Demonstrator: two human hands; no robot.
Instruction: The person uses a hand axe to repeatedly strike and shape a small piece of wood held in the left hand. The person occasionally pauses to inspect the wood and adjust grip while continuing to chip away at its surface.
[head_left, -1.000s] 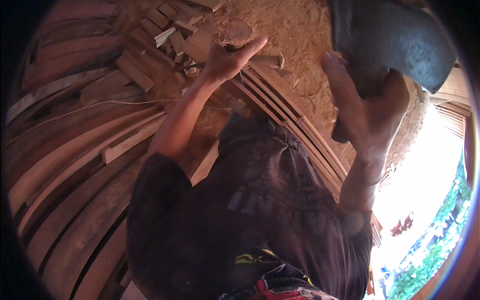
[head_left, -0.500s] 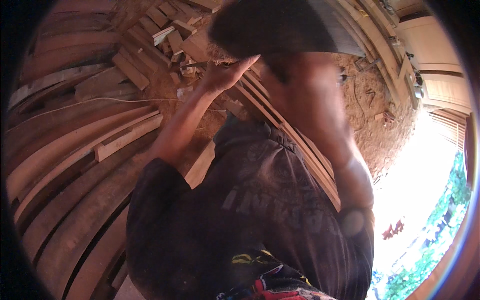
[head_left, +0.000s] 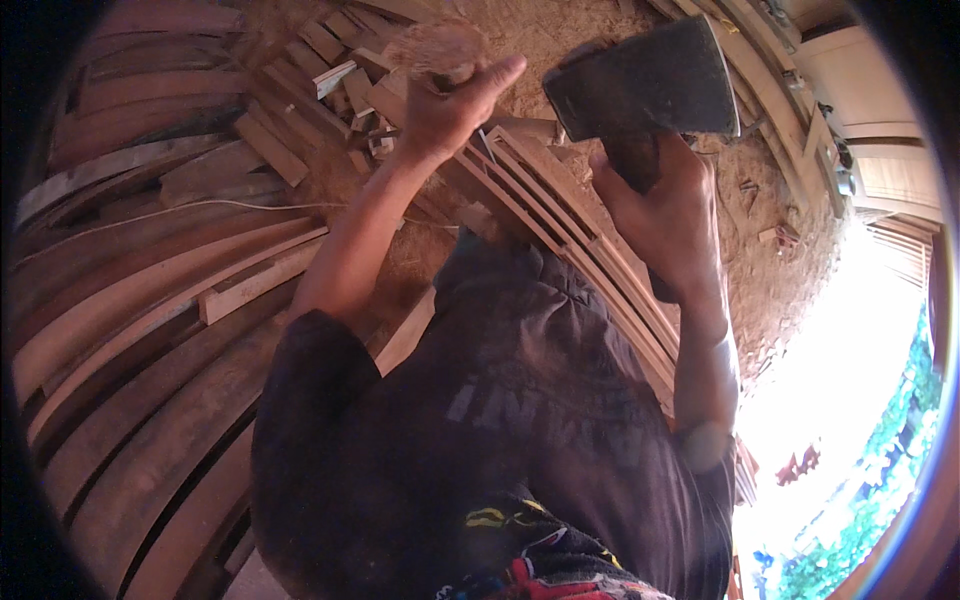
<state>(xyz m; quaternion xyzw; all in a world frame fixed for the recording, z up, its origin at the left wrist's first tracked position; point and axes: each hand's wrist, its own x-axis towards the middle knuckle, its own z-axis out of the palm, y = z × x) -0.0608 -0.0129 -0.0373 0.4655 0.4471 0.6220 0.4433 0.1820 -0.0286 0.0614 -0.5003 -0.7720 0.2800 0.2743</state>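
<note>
My left hand is closed round a chisel with a thick wooden handle. The handle's top is broad and frayed, and my thumb points out to the right. A thin strip of blade shows below the hand, against long narrow wooden pieces; its tip is hard to make out. My right hand grips the handle of a hatchet just below its broad dark head. The hatchet is raised to the right of the chisel, apart from it, with its pale edge turned right.
Offcuts lie scattered at the far left. Long boards are stacked along the left side, with a thin pale cord across them. Wood shavings cover the ground at right. Panels and timber lean at the far right.
The hatchet has moved right, away from above the chisel's top, which is now uncovered. My right hand has shifted right with it. The left hand stays nearly in place.
</note>
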